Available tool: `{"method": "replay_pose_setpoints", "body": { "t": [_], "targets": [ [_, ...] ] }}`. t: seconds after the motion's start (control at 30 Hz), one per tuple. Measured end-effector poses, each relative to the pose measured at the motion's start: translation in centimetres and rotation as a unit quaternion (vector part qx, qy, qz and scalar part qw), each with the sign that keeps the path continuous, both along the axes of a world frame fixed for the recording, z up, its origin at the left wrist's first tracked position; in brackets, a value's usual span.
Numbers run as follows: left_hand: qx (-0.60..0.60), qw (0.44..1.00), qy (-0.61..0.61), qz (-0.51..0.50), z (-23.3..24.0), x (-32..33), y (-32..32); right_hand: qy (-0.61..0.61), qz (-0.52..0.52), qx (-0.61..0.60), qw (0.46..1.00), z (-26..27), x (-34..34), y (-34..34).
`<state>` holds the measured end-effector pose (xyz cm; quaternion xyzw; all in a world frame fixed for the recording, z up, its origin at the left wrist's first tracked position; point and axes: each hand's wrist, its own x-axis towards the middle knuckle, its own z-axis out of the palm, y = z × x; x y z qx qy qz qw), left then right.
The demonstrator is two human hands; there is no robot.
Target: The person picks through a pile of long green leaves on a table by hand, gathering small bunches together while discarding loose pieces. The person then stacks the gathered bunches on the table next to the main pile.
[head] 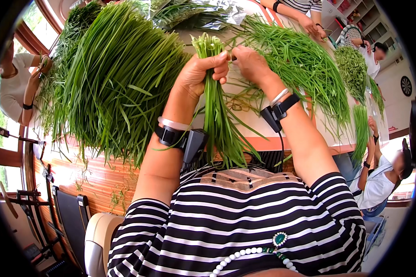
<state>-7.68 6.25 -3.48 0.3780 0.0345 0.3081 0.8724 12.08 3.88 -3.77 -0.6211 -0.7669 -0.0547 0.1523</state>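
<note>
My left hand point(202, 71) grips a bunch of garlic chives point(213, 104) upright below its pale cut ends. The long green leaves fan down over the table's front edge towards my lap. My right hand point(251, 64) is just right of the bunch, its fingers curled in close to my left thumb. A small dark bit shows at those fingertips; what it is cannot be made out. Left of my hands rises a large heap of garlic chives point(124, 79). A looser spread of chives point(298, 65) lies to the right, with thin tan loops point(242, 104), perhaps rubber bands, near my right wrist.
Clear plastic bags point(201, 14) with greens lie at the table's far side. Co-workers sit left point(17, 83), far right point(305, 17) and near right point(381, 173), handling greens. A chair armrest point(102, 232) is by my left elbow. A cable point(282, 145) hangs from my right wrist device.
</note>
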Motion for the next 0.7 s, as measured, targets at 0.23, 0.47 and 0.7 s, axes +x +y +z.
{"method": "replay_pose_setpoints", "body": {
  "t": [0.23, 0.47, 0.7],
  "targets": [
    [-0.032, 0.99, 0.054, 0.123, 0.1, 1.3, -0.5, 0.337, 0.006, 0.127, 0.933, 2.3, 0.2, -1.3],
    [-0.006, 0.985, 0.064, 0.163, -0.7, 1.9, -0.4, 0.325, 0.05, 0.107, 0.938, 2.2, -2.8, -3.4],
    [-0.025, 0.982, -0.038, 0.182, -0.6, 0.6, 0.6, 0.151, 0.083, 0.041, 0.984, 0.3, 2.3, -3.6]
  ]
}}
